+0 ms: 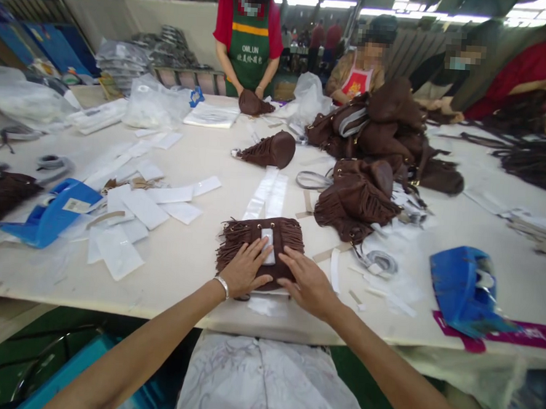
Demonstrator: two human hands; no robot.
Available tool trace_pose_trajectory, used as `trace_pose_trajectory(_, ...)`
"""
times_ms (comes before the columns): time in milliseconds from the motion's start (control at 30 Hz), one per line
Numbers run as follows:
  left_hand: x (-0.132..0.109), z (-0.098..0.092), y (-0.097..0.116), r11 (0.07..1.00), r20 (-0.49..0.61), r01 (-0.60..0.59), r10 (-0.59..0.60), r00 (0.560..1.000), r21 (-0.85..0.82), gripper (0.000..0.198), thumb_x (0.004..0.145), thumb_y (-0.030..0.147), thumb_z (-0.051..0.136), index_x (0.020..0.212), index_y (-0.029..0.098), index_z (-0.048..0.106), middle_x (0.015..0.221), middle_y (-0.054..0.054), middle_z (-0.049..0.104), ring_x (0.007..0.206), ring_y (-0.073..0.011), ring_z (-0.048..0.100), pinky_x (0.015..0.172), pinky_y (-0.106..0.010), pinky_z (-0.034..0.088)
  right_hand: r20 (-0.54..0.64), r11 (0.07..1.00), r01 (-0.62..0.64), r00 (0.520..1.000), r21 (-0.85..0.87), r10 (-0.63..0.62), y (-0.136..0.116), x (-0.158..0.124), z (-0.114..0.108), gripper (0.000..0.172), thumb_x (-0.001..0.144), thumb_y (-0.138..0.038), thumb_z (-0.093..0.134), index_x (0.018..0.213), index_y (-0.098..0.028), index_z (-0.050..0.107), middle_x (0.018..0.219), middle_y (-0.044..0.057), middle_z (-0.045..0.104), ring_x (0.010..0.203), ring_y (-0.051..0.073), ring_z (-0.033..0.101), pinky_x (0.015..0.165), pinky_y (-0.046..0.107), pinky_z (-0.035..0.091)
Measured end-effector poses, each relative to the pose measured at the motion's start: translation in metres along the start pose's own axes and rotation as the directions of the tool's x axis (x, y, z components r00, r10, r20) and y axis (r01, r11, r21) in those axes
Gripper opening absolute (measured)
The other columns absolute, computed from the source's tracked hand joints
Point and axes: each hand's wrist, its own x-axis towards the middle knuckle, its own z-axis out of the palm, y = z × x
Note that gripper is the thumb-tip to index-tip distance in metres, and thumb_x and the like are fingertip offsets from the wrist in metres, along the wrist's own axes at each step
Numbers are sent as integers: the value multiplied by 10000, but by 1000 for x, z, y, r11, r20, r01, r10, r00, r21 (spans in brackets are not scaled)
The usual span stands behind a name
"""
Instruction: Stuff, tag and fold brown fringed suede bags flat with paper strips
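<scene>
I am resting my left hand (245, 269), a silver bracelet (223, 286) circling its wrist, and my right hand (309, 285) on a dark brown, fringed, leather-like bag (278, 239), which is lying near the close edge of the cream-covered table (202, 151). Both palms are facing down with fingers spread, gripping nothing, and they are hiding much of the bag's lower half. My left fingertips are covering part of a pale rectangular piece (269, 258) on its upper face. Two shiny whitish strips (274, 198) are running up to the bag's far edge; whether they are continuing underneath, I cannot tell. To the right, a heap of dark brown bags (374, 133) is overlapping so thickly that single ones are blending together.
</scene>
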Motion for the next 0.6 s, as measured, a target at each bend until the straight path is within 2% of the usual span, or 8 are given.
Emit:
trace_pose_trajectory(67,-1,0,0,1000,-4,-9,9,1000,25,719,924,559,381,1506,209,145,1596,-128,60,1457,-288,116,1142,-524,197,79,996,61,995,-69,-55,-6,-19,0,587,883,-308,579,1430,-209,390,1517,137,328,1378,305,324,1085,515,345)
trace_pose_trajectory(133,-1,1,0,998,-1,-19,19,1000,54,737,915,584,379,1501,190,169,1592,-147,66,1455,-300,120,1138,-533,199,118,984,111,989,-142,-94,-3,-31,5,553,893,-308,580,1415,-219,423,1502,123,363,1377,307,327,1079,514,352)
trace_pose_trajectory(233,-2,3,-1,996,15,-40,39,999,85,791,891,645,353,1497,165,182,1585,-178,70,1453,-314,121,1131,-542,202,99,962,165,984,-217,-147,13,-44,14,480,927,-278,539,1389,-176,457,1449,132,444,1350,288,377,1051,472,401)
trace_pose_trajectory(333,-3,1,-4,995,46,-74,71,996,70,861,860,703,327,1501,155,153,1581,-198,52,1453,-327,108,1125,-549,202,72,949,178,984,-261,-165,34,-60,13,391,925,-122,476,1310,-158,532,1399,134,503,1271,255,477,987,418,465)
trace_pose_trajectory(433,-4,-5,-6,994,81,-102,99,992,33,950,810,764,336,1506,157,114,1578,-211,13,1454,-350,74,1123,-564,188,138,946,71,990,-316,-28,51,-72,2,345,879,-22,444,1128,-168,633,1271,125,605,1082,228,605,868,371,525)
trace_pose_trajectory(500,-4,-9,-7,993,111,-116,114,987,12,1010,769,798,366,1508,164,98,1576,-216,-17,1452,-368,54,1120,-579,175,166,933,-19,983,-360,84,52,-72,-10,292,865,-20,446,1010,-157,660,1170,148,648,972,240,638,800,376,537)
trace_pose_trajectory(533,-4,-10,-7,992,131,-122,120,984,7,1047,743,812,397,1508,168,89,1575,-218,-33,1450,-378,43,1117,-587,170,154,924,-62,980,-377,129,47,-69,-17,269,869,-32,444,978,-149,661,1138,162,655,952,254,640,786,388,535)
trace_pose_trajectory(600,-3,-12,-6,992,168,-124,120,978,16,1131,682,817,497,1508,173,70,1573,-220,-67,1446,-396,17,1112,-601,159,60,927,-171,978,-335,202,24,-60,-35,234,904,-94,435,970,-147,654,1094,169,664,948,273,636,791,408,523)
